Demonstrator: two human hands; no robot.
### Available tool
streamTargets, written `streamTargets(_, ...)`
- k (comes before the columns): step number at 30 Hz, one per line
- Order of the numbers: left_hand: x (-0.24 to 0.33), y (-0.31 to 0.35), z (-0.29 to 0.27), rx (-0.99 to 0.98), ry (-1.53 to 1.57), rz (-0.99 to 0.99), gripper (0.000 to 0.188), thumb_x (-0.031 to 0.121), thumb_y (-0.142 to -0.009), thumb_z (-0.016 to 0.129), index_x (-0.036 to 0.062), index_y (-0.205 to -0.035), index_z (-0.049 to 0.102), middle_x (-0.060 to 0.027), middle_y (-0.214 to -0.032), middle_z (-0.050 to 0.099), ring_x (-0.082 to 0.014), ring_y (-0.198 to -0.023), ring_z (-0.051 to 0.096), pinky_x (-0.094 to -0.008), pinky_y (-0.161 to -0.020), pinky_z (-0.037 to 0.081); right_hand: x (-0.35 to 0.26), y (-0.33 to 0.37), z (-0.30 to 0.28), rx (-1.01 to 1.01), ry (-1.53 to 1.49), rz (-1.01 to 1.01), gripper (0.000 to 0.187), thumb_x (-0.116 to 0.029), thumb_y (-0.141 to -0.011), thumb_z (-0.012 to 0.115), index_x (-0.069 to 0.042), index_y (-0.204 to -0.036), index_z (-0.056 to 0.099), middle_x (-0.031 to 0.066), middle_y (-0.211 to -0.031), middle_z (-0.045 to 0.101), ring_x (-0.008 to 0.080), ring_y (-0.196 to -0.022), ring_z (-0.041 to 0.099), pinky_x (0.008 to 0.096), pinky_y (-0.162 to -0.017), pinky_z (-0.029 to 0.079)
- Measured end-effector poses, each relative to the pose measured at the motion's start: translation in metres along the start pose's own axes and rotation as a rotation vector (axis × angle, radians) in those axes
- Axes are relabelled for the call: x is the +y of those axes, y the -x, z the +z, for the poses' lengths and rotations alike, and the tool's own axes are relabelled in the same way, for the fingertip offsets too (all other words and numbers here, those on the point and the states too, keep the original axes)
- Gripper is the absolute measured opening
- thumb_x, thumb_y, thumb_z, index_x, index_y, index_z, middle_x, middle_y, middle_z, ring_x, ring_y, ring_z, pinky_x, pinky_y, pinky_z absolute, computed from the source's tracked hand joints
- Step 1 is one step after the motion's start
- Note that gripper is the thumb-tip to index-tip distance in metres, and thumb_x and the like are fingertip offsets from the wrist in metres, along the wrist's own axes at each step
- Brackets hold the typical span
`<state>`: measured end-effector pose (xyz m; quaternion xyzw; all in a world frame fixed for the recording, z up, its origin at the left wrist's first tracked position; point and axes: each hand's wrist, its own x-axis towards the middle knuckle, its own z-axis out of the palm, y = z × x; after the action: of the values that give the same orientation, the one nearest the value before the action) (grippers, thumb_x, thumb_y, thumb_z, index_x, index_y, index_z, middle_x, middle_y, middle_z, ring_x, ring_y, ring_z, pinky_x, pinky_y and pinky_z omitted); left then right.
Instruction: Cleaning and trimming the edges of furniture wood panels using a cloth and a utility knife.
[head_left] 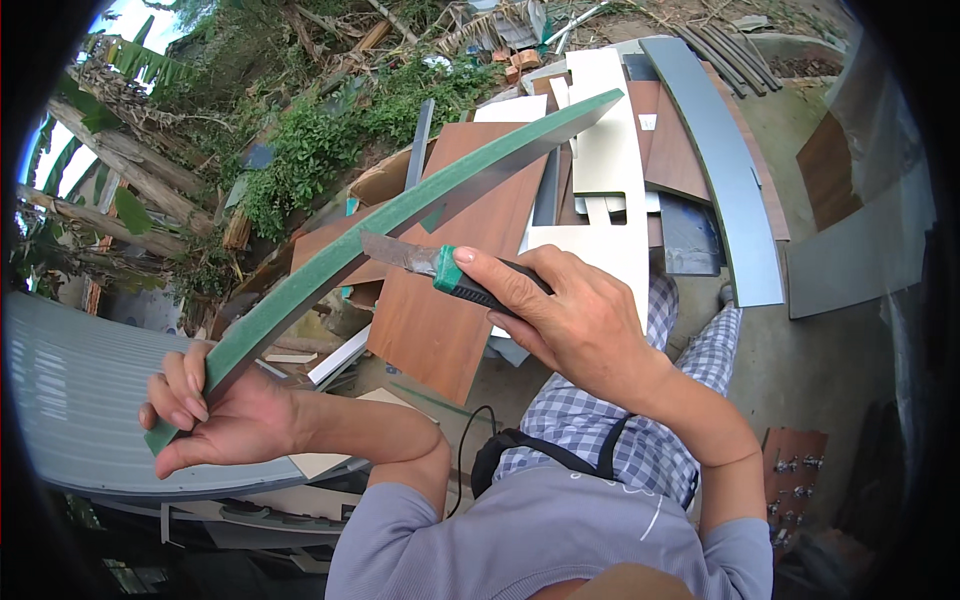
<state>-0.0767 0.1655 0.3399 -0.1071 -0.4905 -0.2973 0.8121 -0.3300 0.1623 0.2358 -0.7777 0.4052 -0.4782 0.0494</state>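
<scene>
Above my checked-trousered lap point(640, 430), I held a long green-edged strip point(400, 215) slanting from lower left to upper right. My left hand point(215, 415) was closed around the strip's lower end, fingers curled over its green face and thumb beneath; this grip was shut fast on the strip. My right hand point(570, 315) was clenched on the green-and-black handle of a utility knife point(440, 265), thumb laid along the top of the handle near the green collar. The knife's grey blade pointed left and met the strip's lower edge about midway along the strip; whether the edge had bitten in, I could not tell.

Behind the strip lay a brown wood-grain panel point(450, 290), tilted, its lower corner near my right wrist. Beyond the strip's upper end lay cream-white offcuts point(610, 140), some notched. To the right of the strip's upper end ran a long curved grey board point(725, 170) on the concrete ground point(800, 360). To the left of the strip's lower end spread a corrugated grey sheet point(70, 390), curving under my left hand. Above and left of the strip grew green weeds point(320, 140) among stacked timber point(130, 160). A black cable point(470, 440) hung below the strip, beside my left forearm.
</scene>
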Motion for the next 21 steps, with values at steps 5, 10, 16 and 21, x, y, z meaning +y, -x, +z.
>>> streamTargets(5, 0.006, 0.002, -0.004, -0.015, -0.020, 0.042, 0.043, 0.046, -0.083, 0.063, 0.0064, -0.095, 0.051, 0.0025, -0.065, 0.041, -0.0103, -0.060, 0.039, -0.0249, -0.062, 0.035, 0.032, 0.003, 0.015, 0.005, 0.068, 0.072, 0.068, -0.014, -0.074, 0.072, -0.023, -0.136, 0.047, 0.0051, -0.082, 0.055, 0.0200, -0.065, 0.057, 0.0329, -0.057, 0.050)
streamTargets(10, 0.009, 0.003, -0.014, 0.023, 0.037, 0.002, 0.058, 0.061, -0.082, 0.052, 0.0029, -0.086, 0.052, -0.0002, -0.063, 0.041, -0.0133, -0.059, 0.038, -0.0265, -0.059, 0.036, 0.078, 0.004, 0.019, -0.063, 0.194, 0.279, 0.062, -0.017, -0.083, 0.065, -0.028, -0.139, 0.041, 0.0064, -0.081, 0.054, 0.0205, -0.065, 0.057, 0.0353, -0.056, 0.050)
streamTargets(16, 0.012, -0.003, -0.044, 0.073, -0.037, 0.014, 0.056, 0.059, -0.085, 0.050, 0.0030, -0.087, 0.050, 0.0004, -0.062, 0.040, -0.0124, -0.058, 0.037, -0.0256, -0.059, 0.037, 0.151, 0.002, 0.029, -0.040, 0.242, 0.415, 0.053, -0.026, -0.089, 0.060, -0.032, -0.138, 0.041, 0.0094, -0.080, 0.056, 0.0272, -0.066, 0.062, 0.0411, -0.055, 0.051)
streamTargets(21, 0.016, -0.005, -0.063, 0.131, -0.086, 0.032, 0.054, 0.058, -0.086, 0.049, 0.0036, -0.089, 0.049, 0.0006, -0.061, 0.039, -0.0117, -0.057, 0.036, -0.0242, -0.058, 0.037, 0.211, -0.004, 0.032, -0.088, 0.333, 0.545, 0.049, -0.026, -0.092, 0.054, -0.030, -0.139, 0.040, 0.0142, -0.085, 0.059, 0.0323, -0.075, 0.062, 0.0435, -0.066, 0.049)
